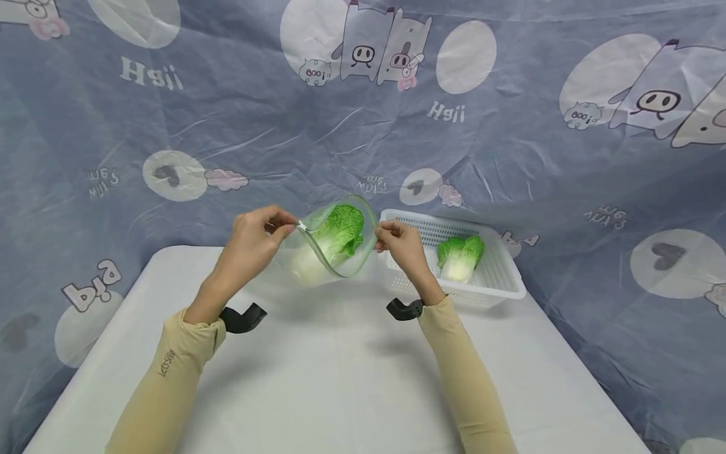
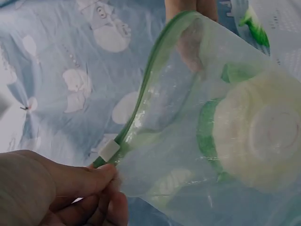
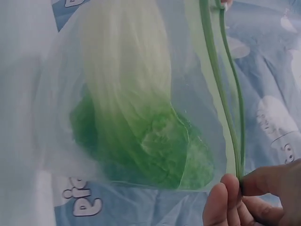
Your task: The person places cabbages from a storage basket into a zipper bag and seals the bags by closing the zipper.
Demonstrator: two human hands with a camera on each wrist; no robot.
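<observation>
A clear zip bag [image 1: 323, 272] with a green-edged mouth is held up above the table, its mouth gaping. Inside it lies a napa cabbage [image 1: 340, 230], green leaves toward the mouth and the white base deeper in. My left hand [image 1: 258, 243] pinches one end of the mouth by the white slider [image 2: 109, 150]. At the opposite end of the mouth, my right hand [image 1: 401, 243] grips the green edge between thumb and fingers [image 3: 229, 188]. In the left wrist view the cabbage base shows blurred through the plastic.
A white perforated basket [image 1: 505, 265] stands at the right of the table, close behind my right hand. In it lies a second, smaller-looking cabbage [image 1: 460, 257]. The white-covered table [image 1: 317, 378] backs onto a blue-grey printed cloth [image 1: 244, 113].
</observation>
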